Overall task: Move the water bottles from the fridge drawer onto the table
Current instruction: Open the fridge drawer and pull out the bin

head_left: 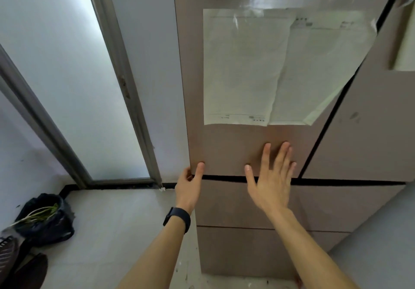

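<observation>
A tall brown fridge fills the middle of the head view. Its upper left door (229, 149) is closed, and two drawer fronts (224, 201) below it are closed too. My left hand (189, 183), with a black band on the wrist, curls its fingers round the lower left corner of the upper door, thumb on the front. My right hand (272, 176) lies flat with straight spread fingers against the bottom of that door. No water bottles and no table are in view.
Two sheets of paper (269, 68) are taped to the door. The upper right fridge door (363, 131) is beside it. A frosted glass door (89, 86) stands to the left. A black bag with green stalks (45, 219) and dark shoes (20, 264) lie on the pale floor at lower left.
</observation>
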`<act>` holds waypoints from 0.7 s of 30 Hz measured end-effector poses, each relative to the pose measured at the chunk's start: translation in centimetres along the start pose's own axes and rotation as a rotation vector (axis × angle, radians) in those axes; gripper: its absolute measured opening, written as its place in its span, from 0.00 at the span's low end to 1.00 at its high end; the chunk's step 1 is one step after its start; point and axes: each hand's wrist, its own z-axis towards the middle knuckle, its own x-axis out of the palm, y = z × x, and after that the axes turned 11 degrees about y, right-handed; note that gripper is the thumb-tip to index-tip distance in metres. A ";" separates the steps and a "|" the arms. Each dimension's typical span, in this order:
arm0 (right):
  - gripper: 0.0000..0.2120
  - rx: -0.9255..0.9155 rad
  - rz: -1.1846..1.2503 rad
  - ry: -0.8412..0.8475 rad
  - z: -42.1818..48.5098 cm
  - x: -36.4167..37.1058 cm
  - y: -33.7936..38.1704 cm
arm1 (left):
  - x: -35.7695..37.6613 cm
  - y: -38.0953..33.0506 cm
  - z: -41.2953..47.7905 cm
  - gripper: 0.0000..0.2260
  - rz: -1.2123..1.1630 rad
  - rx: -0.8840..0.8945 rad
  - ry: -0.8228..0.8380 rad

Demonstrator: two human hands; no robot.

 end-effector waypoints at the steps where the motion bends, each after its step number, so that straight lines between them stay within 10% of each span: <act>1: 0.40 -0.004 0.001 -0.011 0.3 0.6 -0.3 | 0.2 0.4 0.2 0.22 -0.023 -0.007 -0.023; 15: 0.39 -0.071 -0.022 -0.138 0.7 2.4 -1.0 | 0.5 2.7 0.0 0.17 0.066 -0.013 -0.276; 21: 0.39 -0.071 0.157 -0.186 -2.2 0.8 -0.1 | -1.1 2.9 -2.0 0.14 0.260 0.031 -0.138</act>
